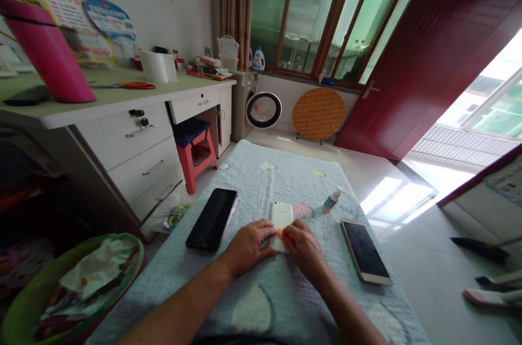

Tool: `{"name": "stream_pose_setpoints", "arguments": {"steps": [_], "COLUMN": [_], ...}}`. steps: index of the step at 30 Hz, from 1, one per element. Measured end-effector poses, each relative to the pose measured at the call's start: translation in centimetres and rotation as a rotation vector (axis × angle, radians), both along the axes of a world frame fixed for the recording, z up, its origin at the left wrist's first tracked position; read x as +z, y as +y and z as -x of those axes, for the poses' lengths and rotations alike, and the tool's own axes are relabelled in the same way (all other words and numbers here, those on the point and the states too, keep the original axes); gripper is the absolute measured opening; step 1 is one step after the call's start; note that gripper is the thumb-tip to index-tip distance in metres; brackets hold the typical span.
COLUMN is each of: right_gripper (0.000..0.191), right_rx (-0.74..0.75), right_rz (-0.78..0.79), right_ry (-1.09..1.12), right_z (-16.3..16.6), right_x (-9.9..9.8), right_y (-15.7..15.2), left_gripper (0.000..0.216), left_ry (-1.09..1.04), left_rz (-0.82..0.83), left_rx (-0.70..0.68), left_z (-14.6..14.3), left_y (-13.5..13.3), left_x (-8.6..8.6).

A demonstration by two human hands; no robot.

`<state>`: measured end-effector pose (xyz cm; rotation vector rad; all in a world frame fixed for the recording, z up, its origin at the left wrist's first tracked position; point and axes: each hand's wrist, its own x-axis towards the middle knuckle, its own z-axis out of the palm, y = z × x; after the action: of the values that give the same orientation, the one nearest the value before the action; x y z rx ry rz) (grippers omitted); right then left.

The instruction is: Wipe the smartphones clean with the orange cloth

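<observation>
A white smartphone [282,215] lies back side up on the cloth-covered table in front of me. My left hand [253,244] grips its left edge, with the thumb near the lower end. My right hand [304,244] is closed on a small orange piece [280,232] and presses it against the phone's back; the fingers hide most of it, so its kind is unclear. To the left lies a black phone [212,219], screen up. A gold-framed phone [366,251] rests at the right. Beyond my right hand stands a small spray bottle [331,199] with a clear cap.
A pale blue quilted cloth [253,171] covers the table. At the lower left is a green-rimmed bin [141,255] with crumpled paper in it. A desk [122,97] with drawers runs along the left, with a red stool [190,171] beside it. A dark red door [391,62] stands at the right.
</observation>
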<state>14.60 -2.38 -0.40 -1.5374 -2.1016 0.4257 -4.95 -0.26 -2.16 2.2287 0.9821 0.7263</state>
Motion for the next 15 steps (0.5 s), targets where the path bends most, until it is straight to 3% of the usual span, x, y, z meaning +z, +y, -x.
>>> {"name": "stream_pose_setpoints", "arguments": {"steps": [4, 8, 15], "right_gripper": [0.024, 0.022, 0.024], "right_rx": [-0.038, -0.146, -0.133], "right_rz": [-0.068, -0.034, -0.051], "right_ry": [-0.078, -0.111, -0.116], "right_z": [-0.4, -0.2, 1.9], "right_x": [-0.5, -0.4, -0.7], "right_y": [4.0, 7.3, 9.0], "left_gripper": [0.038, 0.036, 0.037], "left_ry": [0.023, 0.027, 0.009], "left_rz": [0.010, 0.017, 0.053], "left_rx": [0.009, 0.024, 0.011], "left_z": [0.0, 0.0, 0.0], "left_y": [0.0, -0.1, -0.1], "left_x": [0.2, 0.3, 0.6]}}
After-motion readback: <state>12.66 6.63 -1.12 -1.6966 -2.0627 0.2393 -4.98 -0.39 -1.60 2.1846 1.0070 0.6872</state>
